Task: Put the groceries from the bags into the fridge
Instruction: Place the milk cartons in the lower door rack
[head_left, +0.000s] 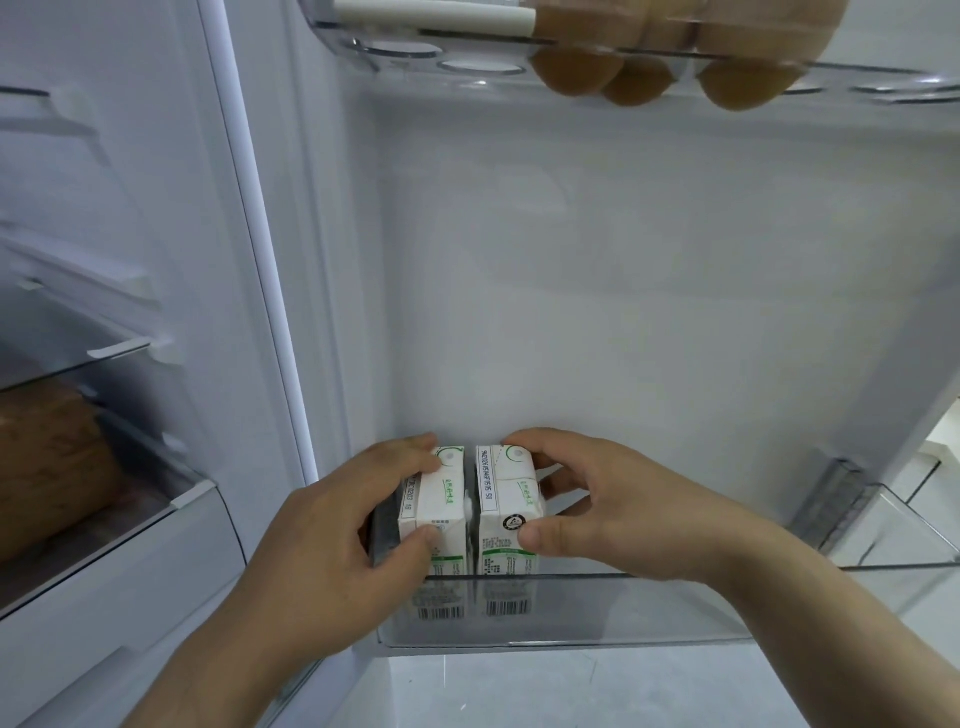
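Door bin (649, 613), clear plastic, low on the fridge door, is holding 2 cartons standing upright side by side at its L end. Both are white w/ green print, and the barcodes are showing through the bin's front wall.

The left carton (441, 499) and right carton (506, 499) are sitting w/ a thin gap at the tops. Can't tell if they're touching lower down.

The left hand (322, 551) is gripping the left carton: thumb on the near face, fingers curled over the far top corner. The right hand (623, 514) is gripping the right carton the same way, thumb on the near face by the round logo, index hooked over the far top edge, other fingers curled along its R side. Rest of the bin to the R is showing only clear plastic.

Above, the egg tray (467, 67), also clear, is sitting in the door. It's holding brown eggs (576, 70) on the R side, round slots showing on the L.

A white bar (436, 15) is lying above it at the top edge; can't ID it.

To the L, the fridge interior: glass shelf (119, 348) and under it a brown lump (47, 457), blurry, looks like bread but not sure. White drawer front (130, 561) is below that.

Both forearms are reaching over the bin's front rim, covering part of it.
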